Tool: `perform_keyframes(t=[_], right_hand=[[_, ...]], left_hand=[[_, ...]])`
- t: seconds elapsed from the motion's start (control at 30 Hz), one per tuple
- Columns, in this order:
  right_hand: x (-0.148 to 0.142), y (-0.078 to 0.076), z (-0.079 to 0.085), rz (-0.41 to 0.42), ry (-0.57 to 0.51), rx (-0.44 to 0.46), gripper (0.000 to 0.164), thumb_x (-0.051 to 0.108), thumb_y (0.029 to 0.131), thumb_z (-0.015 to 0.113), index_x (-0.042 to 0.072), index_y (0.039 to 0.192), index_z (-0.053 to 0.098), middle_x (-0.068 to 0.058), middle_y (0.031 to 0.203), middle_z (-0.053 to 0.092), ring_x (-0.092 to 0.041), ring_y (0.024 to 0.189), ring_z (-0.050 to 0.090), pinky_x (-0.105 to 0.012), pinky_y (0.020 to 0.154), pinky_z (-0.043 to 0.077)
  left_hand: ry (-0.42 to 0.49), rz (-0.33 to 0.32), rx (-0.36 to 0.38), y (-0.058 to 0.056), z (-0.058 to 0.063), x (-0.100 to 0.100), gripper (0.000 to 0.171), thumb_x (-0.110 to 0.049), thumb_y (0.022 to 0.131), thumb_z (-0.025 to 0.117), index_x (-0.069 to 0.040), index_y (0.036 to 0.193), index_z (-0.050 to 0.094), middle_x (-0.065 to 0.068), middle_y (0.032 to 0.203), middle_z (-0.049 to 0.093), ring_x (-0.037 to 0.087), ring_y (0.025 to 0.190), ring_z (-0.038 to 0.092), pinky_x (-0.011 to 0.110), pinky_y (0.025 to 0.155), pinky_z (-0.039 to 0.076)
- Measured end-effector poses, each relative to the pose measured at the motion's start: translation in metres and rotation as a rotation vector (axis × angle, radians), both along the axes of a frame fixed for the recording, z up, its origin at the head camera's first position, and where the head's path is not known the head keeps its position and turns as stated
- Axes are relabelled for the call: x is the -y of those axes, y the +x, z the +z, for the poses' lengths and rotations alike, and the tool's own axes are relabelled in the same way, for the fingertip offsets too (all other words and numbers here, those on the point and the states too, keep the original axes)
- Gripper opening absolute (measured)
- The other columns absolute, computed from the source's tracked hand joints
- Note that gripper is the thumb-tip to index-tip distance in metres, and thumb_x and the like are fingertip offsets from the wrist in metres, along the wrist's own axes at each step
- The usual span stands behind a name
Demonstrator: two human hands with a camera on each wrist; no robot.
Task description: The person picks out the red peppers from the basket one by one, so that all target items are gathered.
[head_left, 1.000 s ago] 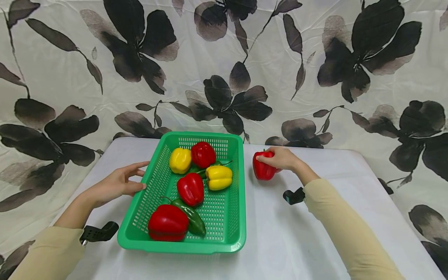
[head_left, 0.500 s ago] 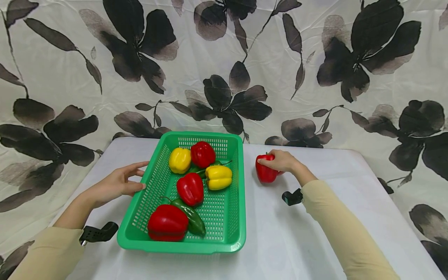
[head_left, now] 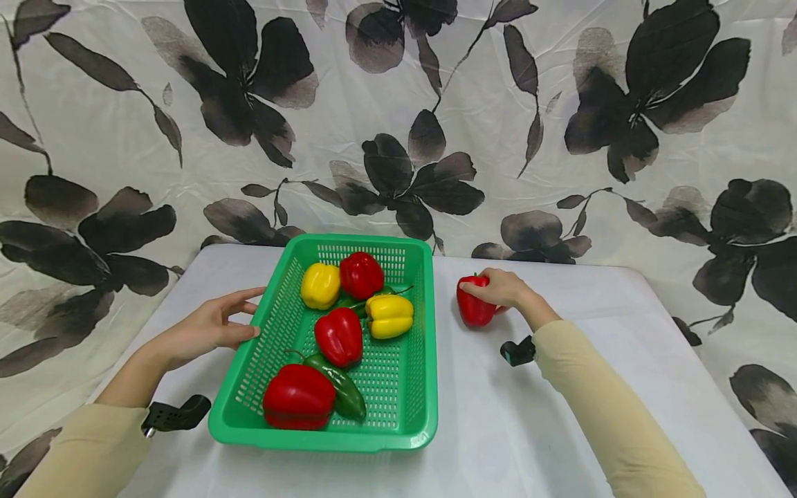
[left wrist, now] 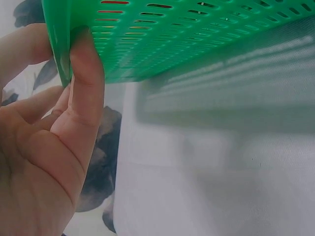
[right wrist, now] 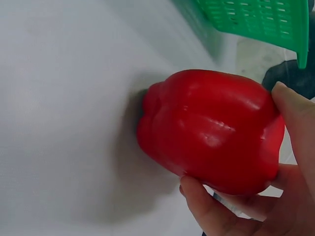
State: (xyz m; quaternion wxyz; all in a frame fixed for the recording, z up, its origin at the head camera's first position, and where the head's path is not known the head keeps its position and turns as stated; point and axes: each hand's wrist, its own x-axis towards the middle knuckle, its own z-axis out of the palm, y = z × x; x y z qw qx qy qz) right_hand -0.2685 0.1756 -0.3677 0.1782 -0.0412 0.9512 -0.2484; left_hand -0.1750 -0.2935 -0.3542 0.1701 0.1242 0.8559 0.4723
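The right hand (head_left: 501, 287) grips a red pepper (head_left: 474, 306), held upright on or just above the counter (head_left: 498, 429), right of the basket (head_left: 389, 440). The left hand (head_left: 200, 328) pinches the basket's left rim between thumb and fingers.

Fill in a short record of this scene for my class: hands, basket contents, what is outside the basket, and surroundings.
Left hand: pinches the left rim of the green basket
Right hand: grips the loose red pepper near its stem end
Basket contents: three red peppers, two yellow peppers, long green peppers, partly covered, exact count unclear
Outside basket: the gripped pepper, to its right
Surface: white table
Backdrop: floral cloth
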Motion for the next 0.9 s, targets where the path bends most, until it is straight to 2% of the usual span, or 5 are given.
perform_keyframes(t=[0.43, 0.9], right_hand=[[0.0034, -0.0036, -0.0059, -0.092, -0.019, -0.016, 0.057, 0.047, 0.089, 0.051, 0.002, 0.124, 0.044, -0.017, 0.113, 0.055, -0.033, 0.101, 0.055, -0.032, 0.063, 0.056], [0.0021, -0.0042, -0.0075, -0.102, -0.039, -0.017, 0.058, 0.046, 0.090, 0.049, 0.001, 0.126, 0.043, -0.019, 0.114, 0.054, -0.034, 0.100, 0.055, -0.033, 0.062, 0.056]], left_hand=[[0.001, 0.002, 0.008, -0.0004, -0.0003, 0.0000, 0.072, -0.020, 0.088, 0.061, -0.009, 0.146, 0.020, 0.026, 0.130, 0.040, 0.027, 0.093, 0.062, 0.041, 0.076, 0.055], [0.003, 0.004, 0.009, 0.0001, 0.0001, -0.0004, 0.072, -0.019, 0.088, 0.061, -0.008, 0.146, 0.020, 0.026, 0.130, 0.041, 0.027, 0.092, 0.063, 0.040, 0.075, 0.055]])
